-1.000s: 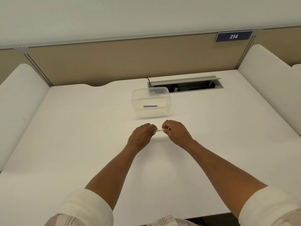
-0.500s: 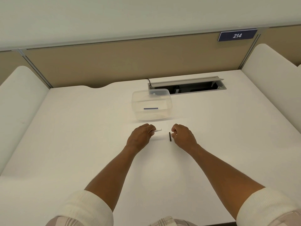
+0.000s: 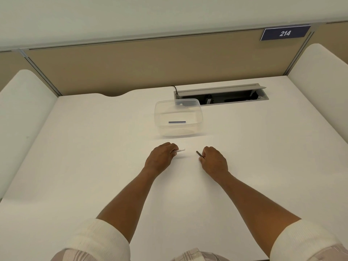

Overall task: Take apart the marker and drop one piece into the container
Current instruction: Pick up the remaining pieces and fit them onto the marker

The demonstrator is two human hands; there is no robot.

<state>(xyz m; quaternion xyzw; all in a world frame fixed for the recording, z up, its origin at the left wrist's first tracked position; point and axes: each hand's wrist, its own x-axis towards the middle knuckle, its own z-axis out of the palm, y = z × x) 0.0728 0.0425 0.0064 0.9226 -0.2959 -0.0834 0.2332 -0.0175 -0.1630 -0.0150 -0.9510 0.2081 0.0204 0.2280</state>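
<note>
The marker is in two pieces. My left hand is closed on the white marker body, whose end sticks out to the right. My right hand pinches a thin dark piece, which points up and to the left. The two pieces are a short gap apart above the white desk. A clear plastic container stands just behind both hands, with a small blue-edged strip showing inside or on its wall.
An open cable tray is set into the desk behind the container, with a black cable at its left end. Beige partition panels close the back, and white side dividers stand left and right.
The hands were together on the marker, then pulled apart. The dark piece came out in the right hand, which has moved further right since half a second ago.
</note>
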